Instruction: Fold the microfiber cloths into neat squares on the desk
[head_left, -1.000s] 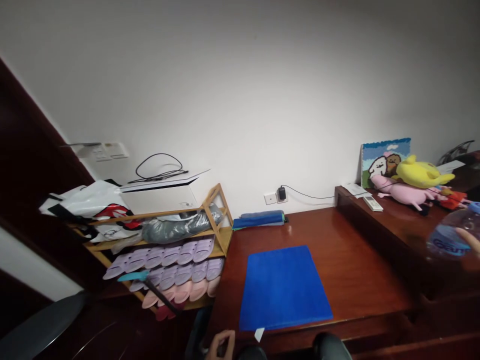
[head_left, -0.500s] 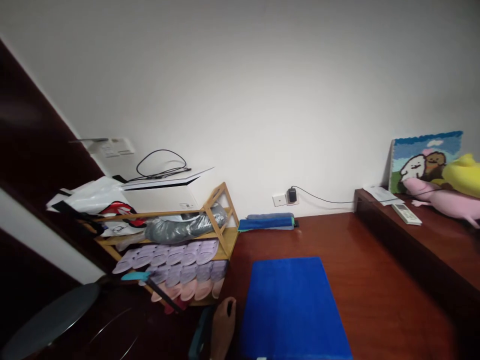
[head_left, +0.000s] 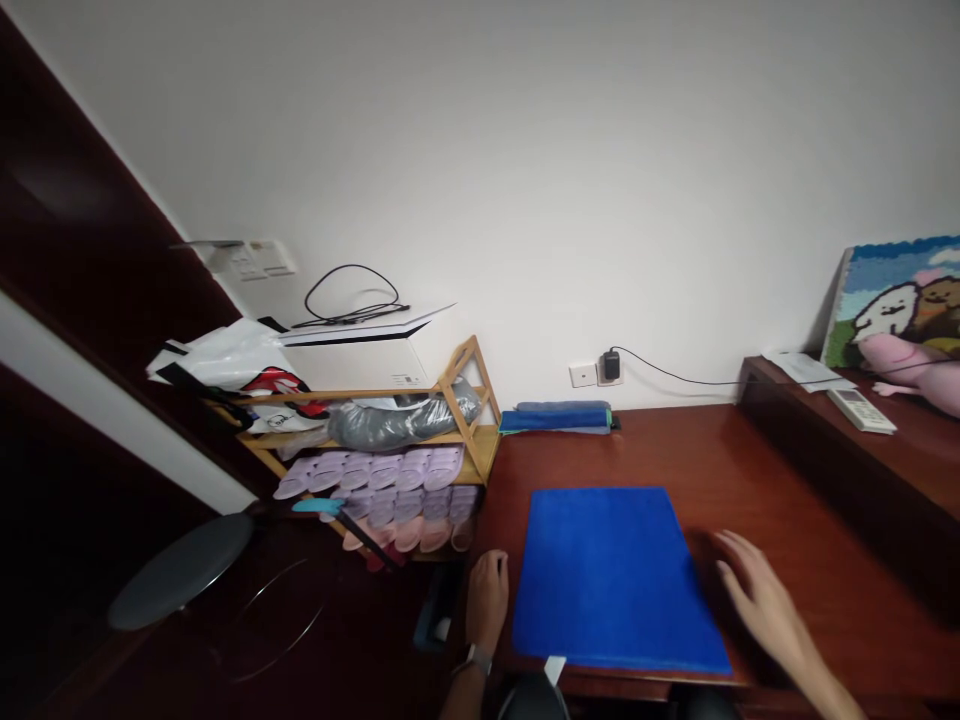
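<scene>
Flanking the flat blue cloth (head_left: 615, 580) on the bench (head_left: 757, 480), both hands are empty; left hand (head_left: 487, 600) rests at its left edge; right hand (head_left: 757, 598) spread beside its right edge.

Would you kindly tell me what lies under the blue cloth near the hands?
The blue cloth lies flat on the dark red wooden desk, between the left hand and right hand. Bare wood shows around it; anything beneath the cloth is covered and cannot be seen.

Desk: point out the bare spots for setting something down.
Bare wood lies between the blue mat and the folded cloths, and right of the mat past the right hand. The raised shelf is crowded; the left hand fills the mat's left edge.
</scene>
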